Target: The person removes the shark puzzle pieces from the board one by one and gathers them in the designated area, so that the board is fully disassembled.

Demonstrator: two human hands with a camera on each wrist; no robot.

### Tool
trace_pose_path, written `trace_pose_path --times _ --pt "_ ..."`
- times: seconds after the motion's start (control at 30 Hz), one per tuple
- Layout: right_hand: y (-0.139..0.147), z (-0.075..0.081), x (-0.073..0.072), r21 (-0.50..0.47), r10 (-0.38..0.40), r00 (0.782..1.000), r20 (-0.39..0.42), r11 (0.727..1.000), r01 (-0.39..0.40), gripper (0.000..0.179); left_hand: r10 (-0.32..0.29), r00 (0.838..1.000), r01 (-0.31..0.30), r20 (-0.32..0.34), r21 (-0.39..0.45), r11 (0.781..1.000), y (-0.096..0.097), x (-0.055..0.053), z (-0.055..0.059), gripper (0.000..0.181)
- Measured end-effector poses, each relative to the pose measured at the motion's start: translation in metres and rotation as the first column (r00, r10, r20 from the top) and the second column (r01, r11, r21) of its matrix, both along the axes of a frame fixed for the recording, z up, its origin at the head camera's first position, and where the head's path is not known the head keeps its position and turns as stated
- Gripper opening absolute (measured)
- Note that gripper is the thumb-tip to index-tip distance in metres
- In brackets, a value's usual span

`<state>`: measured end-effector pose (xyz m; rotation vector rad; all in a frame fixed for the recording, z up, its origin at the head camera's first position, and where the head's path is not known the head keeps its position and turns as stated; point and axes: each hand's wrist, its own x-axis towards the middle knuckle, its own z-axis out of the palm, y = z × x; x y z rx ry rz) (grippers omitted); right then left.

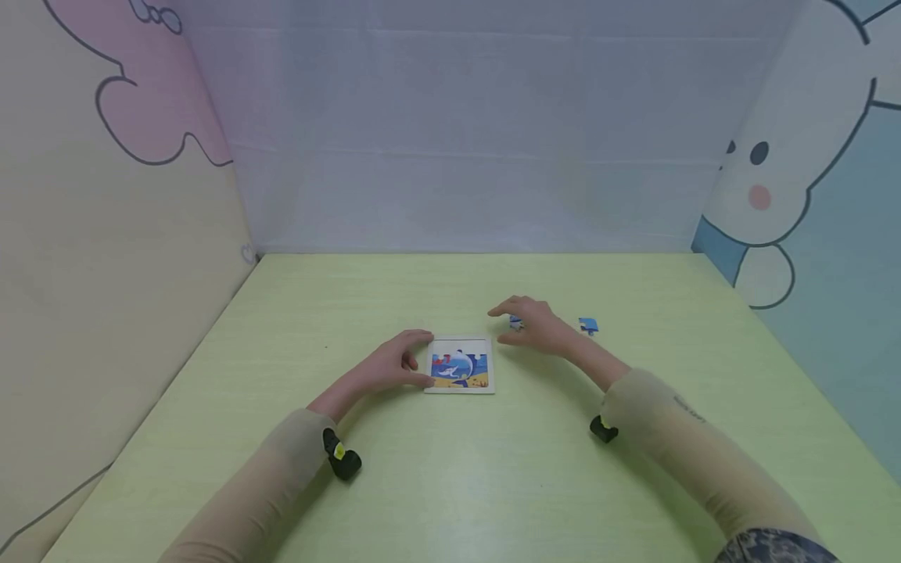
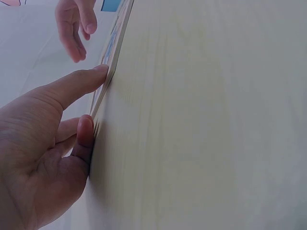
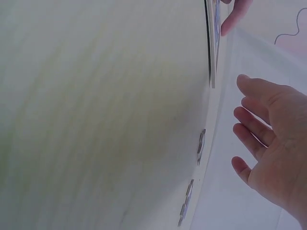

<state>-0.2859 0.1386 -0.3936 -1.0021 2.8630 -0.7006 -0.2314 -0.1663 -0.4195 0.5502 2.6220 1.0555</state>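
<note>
A small white-framed puzzle board (image 1: 457, 345) lies on the table, its lower part filled with a picture of a white and blue dolphin-like animal over yellow sand. My left hand (image 1: 389, 364) holds the board by its left side, the thumb at the near corner and the fingers toward the far one. Off the board's far right corner, my right hand (image 1: 538, 327) hovers above the table with fingers spread and nothing in them. Beneath it a blue puzzle piece (image 1: 516, 321) is partly hidden. Another blue piece (image 1: 588, 325) lies farther right.
The pale yellow-green table (image 1: 450, 477) reaches back to a white cloth wall (image 1: 464, 141). Printed cartoon panels stand at both sides. Each sleeve carries a small black wrist camera, the left one (image 1: 343, 461) and the right one (image 1: 603, 428).
</note>
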Motion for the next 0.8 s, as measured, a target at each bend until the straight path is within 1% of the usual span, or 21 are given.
trace_pose_path --times 0.13,0.23,0.4,0.57,0.67,0.8 --pt "-0.008 0.001 0.01 -0.043 0.01 1.0 0.013 0.999 -0.009 0.046 0.001 1.0 -0.001 0.002 -0.005 1.0 0.0 0.001 0.0 0.083" --pt "-0.012 0.001 0.016 -0.048 0.012 0.999 0.029 0.999 -0.01 0.045 -0.001 1.0 0.001 0.001 -0.005 1.0 -0.001 0.001 0.0 0.083" --pt "-0.019 -0.001 0.024 -0.007 0.03 0.999 0.025 1.0 -0.03 0.044 -0.004 1.0 0.004 0.001 -0.009 1.0 -0.001 0.0 0.0 0.083" --pt "-0.025 -0.005 0.031 -0.018 0.063 0.997 0.042 0.998 -0.062 0.043 0.003 1.0 -0.003 0.005 -0.018 1.0 -0.002 -0.001 -0.001 0.083" --pt "-0.028 -0.01 0.034 -0.008 0.089 0.996 0.022 0.996 -0.089 0.042 0.002 1.0 -0.002 0.004 -0.023 1.0 -0.002 -0.001 -0.001 0.083" --pt "-0.031 -0.012 0.038 0.023 0.075 0.996 0.045 0.997 -0.076 0.042 0.001 1.0 -0.001 0.004 -0.027 1.0 -0.002 -0.001 0.0 0.082"
